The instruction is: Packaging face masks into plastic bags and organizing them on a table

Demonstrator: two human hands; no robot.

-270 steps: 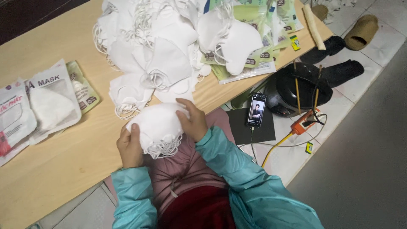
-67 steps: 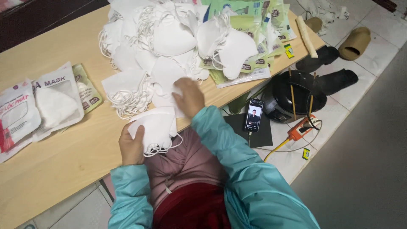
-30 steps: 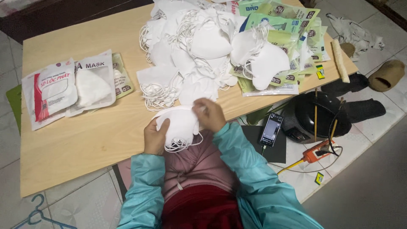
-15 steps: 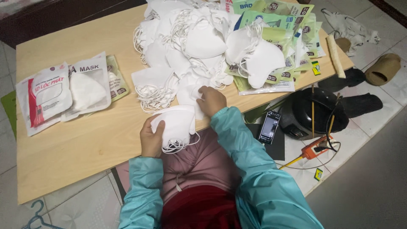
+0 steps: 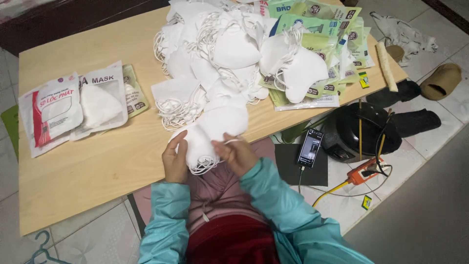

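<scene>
- Your left hand (image 5: 174, 159) is curled around the left side of a small stack of white masks (image 5: 210, 134), fingers wrapped over its edge and closed on it.
- Your right hand (image 5: 238, 154) is pinched shut on the right side of the same stack, with a thin white ear loop (image 5: 229, 142) running over your fingers.
- The stack sits at the near edge of the tabletop (image 5: 88, 161), right in front of your body, partly on the wood and partly lifted between your hands; loose ear loops hang below it.
- Just beyond the stack lies a big heap of loose white masks (image 5: 220, 49), its loops tangled together, spreading across the middle of the tabletop.
- A flatter folded mask (image 5: 177, 95) with a bundle of loops lies at the near left edge of that heap, close to your left hand.
- To the right of the heap, green and white empty packets (image 5: 322, 34) are piled up, some under the masks.
- Well to your left, two sealed mask packets (image 5: 78, 105) lie side by side, overlapping, one with a red stripe.
- On the floor to your right, a phone (image 5: 309, 147) leans against a dark flat pad, its cable trailing down, beside a black round cooker (image 5: 364, 129).
- An orange power strip (image 5: 364, 173) lies near the cooker.
</scene>
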